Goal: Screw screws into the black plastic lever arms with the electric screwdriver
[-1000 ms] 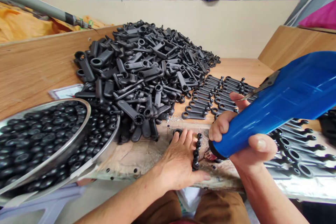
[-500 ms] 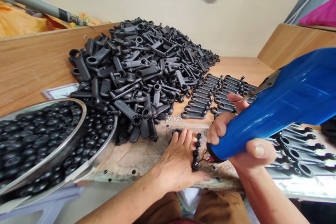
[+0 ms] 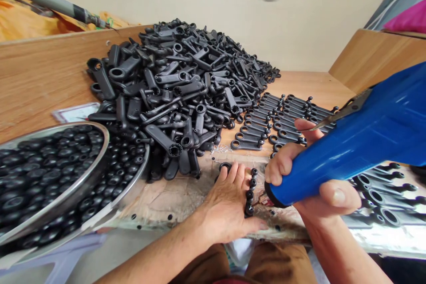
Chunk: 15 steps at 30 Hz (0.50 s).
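Observation:
My left hand lies flat, fingers stretched forward, over a row of black crank handles on the bench edge. The handles are mostly hidden beneath it. Their round black knobs stick out in a line to the right of the fingers. My right hand is wrapped around a blue electric screwdriver, which is tilted with its narrow end low and to the left. That end is close to the knobs; whether the bit touches one cannot be made out.
A big heap of black crank handles covers the table's middle. Handles with knobs lie in rows beyond my right hand and at far right. Two metal bowls of loose knobs stand at left. Small metal pins lie near the heap.
The screwdriver and my right hand have shifted slightly to the right, away from the knobs. My left hand stays flat on the handles. The view has tilted a little.

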{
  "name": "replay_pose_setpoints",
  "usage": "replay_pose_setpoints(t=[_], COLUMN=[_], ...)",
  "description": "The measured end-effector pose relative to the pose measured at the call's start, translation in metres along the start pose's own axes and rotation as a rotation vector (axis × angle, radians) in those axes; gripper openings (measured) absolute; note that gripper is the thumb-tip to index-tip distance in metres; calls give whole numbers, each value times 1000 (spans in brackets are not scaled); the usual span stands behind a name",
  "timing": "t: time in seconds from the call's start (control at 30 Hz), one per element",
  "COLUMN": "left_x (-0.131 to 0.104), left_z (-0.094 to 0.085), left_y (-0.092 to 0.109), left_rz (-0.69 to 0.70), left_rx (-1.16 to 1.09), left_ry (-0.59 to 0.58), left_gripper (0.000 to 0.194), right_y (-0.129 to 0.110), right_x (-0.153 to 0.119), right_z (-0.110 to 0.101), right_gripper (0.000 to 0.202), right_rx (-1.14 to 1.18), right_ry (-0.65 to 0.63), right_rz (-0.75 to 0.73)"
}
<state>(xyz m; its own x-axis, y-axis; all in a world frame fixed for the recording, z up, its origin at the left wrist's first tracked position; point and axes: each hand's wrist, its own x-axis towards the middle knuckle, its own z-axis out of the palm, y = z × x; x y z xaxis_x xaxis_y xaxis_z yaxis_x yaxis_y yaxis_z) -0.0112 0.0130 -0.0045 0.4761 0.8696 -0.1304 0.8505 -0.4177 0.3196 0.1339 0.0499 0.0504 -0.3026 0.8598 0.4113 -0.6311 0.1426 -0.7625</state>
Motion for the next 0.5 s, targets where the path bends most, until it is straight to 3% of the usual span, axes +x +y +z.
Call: replay_pose_setpoints(t=[0.2, 0.37, 0.5], left_x=[1, 1, 2], left_z=[4, 1, 0], left_y=[-2, 0, 1], left_rz=[19, -33, -9], left_rx=[18, -15, -45], left_ry=[42, -58, -81], left_gripper=[94, 99, 91], right_y=[2, 2, 2], right_x=[-1, -6, -12], right_z=[0, 4, 11], right_gripper=[58, 58, 61], right_rx=[-4, -97, -244], right_ry=[-54, -120, -109], right_rz=[-3, 14, 45])
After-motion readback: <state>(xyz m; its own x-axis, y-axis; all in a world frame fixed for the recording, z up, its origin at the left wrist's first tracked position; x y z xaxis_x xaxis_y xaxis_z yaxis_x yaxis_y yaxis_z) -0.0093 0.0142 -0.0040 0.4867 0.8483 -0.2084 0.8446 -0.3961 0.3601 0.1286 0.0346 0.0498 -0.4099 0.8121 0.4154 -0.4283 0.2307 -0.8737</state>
